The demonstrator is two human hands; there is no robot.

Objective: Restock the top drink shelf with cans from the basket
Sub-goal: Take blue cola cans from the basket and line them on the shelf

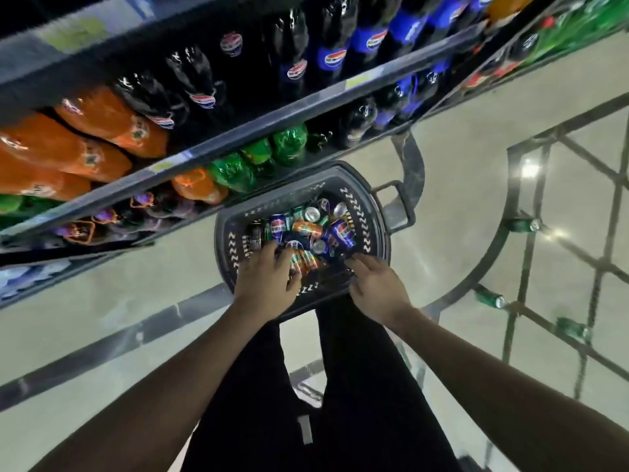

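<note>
At far left, the shelves run slantwise up the frame, packed with orange bottles, dark cola bottles and green bottles; the top drink shelf itself is not clearly in view, so where the cans must go cannot be told from here.

Just right of the shelves' lower edge, the basket sits on the pale floor right in front of the person's dark-trousered legs, and the cans lie jumbled inside it, some on their sides, some end up.

Over the near-left part of the basket the left hand reaches down into the heap, its fingers spread and bent over an orange-striped can; whether they have closed round it cannot be told, since the hand's back hides the contact. The right hand hovers at the near-right rim, fingers loosely extended, holding nothing.

Farther right, three green cans lie loose on the floor, well apart from the basket.

The risk, as I judge it, is in the jumble: pulling one can from under others could set neighbours rolling or knock one out over the rim. A can lifted with only fingertips may slip on the long reach up. The loose cans could also roll underfoot.
</note>
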